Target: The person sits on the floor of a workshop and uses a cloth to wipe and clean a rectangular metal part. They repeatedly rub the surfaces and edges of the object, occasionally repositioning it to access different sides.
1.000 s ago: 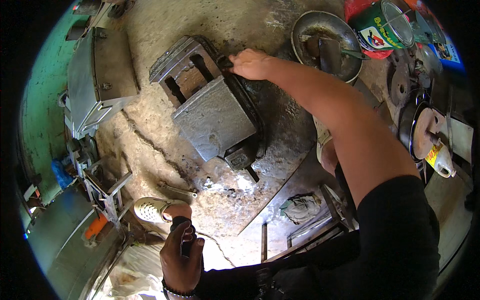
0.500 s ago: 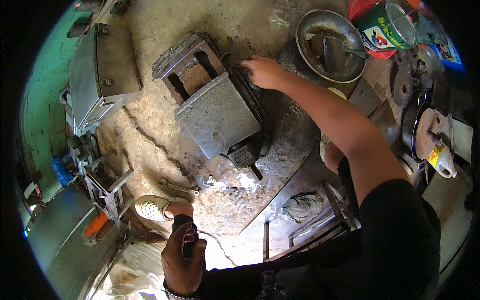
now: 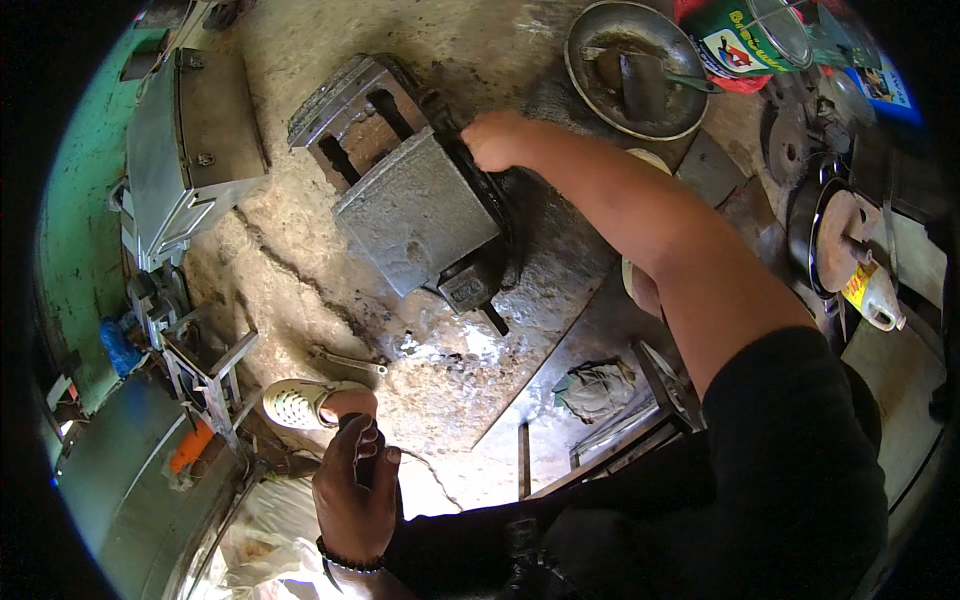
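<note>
A heavy, greasy dark metal casting (image 3: 418, 212) lies on the floor in front of me. It has two long slots at its far end and a short lug pointing toward me. My right hand (image 3: 492, 140) is closed at its right edge, and the fingertips are hidden behind the knuckles. My left hand (image 3: 358, 490) is low in the view, by my dark trouser leg. Its fingers are loosely bent, with the thumb apart, and no tool shows in it. A wrench (image 3: 348, 361) lies on the floor beyond my left shoe (image 3: 293, 403).
A metal box (image 3: 195, 140) stands at the left, above a small metal frame (image 3: 210, 375). Far right are a round pan (image 3: 637, 70) with a scraper in it and a green can (image 3: 755, 40). A crumpled rag (image 3: 597, 390) lies on a sheet at the lower right.
The whole view has shifted, so the scene sits a little further left and up. My right hand's fingers, stretched out before, are now folded against the casting's edge. My left hand stays by the leg.
</note>
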A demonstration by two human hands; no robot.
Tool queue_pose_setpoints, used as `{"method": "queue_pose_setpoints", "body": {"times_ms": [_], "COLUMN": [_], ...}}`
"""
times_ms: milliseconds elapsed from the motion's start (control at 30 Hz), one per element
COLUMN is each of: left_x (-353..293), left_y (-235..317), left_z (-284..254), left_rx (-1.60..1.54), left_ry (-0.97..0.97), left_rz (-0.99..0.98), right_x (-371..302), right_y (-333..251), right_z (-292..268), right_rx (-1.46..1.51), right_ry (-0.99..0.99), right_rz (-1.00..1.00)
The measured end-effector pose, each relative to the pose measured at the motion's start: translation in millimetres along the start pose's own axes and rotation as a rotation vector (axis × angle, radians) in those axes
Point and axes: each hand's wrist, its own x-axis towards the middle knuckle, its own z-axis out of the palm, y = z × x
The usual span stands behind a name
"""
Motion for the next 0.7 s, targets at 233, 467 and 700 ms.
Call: {"method": "queue_pose_setpoints", "body": {"times_ms": [233, 467, 700], "left_x": [-6, -14, -22], "left_y": [-3, -3, -4], "left_z": [1, 0, -2], "left_rx": [0.027, 0.022, 0.005], "left_ry": [-0.002, -0.014, 0.005], "left_rz": [0.036, 0.029, 0.021], "right_x": [-42, -87, -89], "right_y": [2, -11, 6], "right_z": [54, 97, 105], "right_rx": [0.084, 0.175, 0.216], "right_ry": [-0.032, -0.084, -0.06], "right_rz": [0.026, 0.082, -0.123]}}
